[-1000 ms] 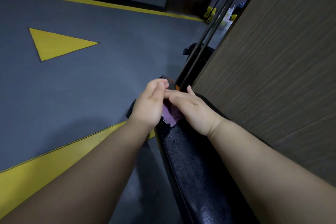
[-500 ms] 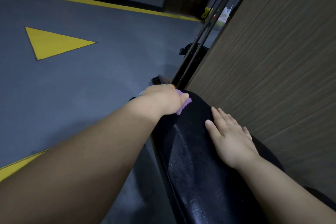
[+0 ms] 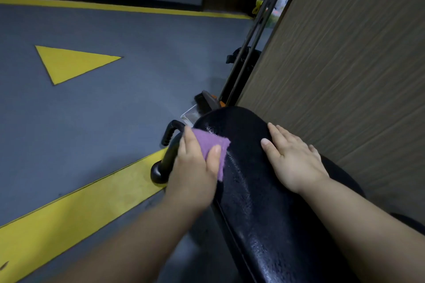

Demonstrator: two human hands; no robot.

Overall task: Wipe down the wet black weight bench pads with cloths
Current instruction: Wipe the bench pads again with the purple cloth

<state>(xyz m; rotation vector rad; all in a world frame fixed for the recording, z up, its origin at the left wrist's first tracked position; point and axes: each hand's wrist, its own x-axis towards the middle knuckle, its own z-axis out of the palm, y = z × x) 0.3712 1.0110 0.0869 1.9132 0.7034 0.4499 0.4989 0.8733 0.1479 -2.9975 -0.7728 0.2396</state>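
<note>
Yellow floor triangle [image 3: 69, 63] off to the left. My left grip [image 3: 193, 172] is curled round a purple cloth [image 3: 213, 147], pressing it to the left edge of the wet black bench pad [image 3: 248, 190]. My right grip [image 3: 294, 161] lies flat and open on the pad, holding nothing.

Wall [image 3: 345, 76] tight on pad's [image 3: 253, 190] right; floor [image 3: 115, 110] side open w/ handle [image 3: 169, 133].

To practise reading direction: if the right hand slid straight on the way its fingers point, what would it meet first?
Ahead of the right hand lies only bare bench pad up to its rounded far end; past that, probably the black-and-orange fitting, though depth is unclear.
</note>
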